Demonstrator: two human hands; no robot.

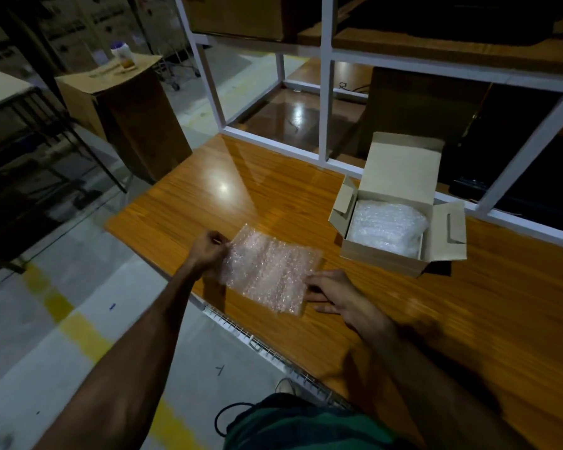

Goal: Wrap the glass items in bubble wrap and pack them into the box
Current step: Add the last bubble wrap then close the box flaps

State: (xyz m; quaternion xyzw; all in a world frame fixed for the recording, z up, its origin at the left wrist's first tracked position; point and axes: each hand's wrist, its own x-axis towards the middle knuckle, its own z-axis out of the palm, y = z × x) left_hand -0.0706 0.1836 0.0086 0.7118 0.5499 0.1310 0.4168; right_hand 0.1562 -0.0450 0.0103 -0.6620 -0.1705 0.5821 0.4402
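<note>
The left hand (208, 251) pinches the bubble wrap sheet's (270, 271) left edge while the right hand (330, 292), fingers flat, pins its near-right corner on the table (468, 303), apparently spreading it; right, the open box (400, 219) holds a wrapped bundle (387, 227).

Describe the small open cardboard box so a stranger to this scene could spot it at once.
Start at the orange wooden table that fills the middle of the view, and look to its far right side, just before the white metal frame. There sits the small cardboard box, flaps open. Unlike the larger closed cartons around the room, it holds a white bubble-wrapped bundle.
</note>
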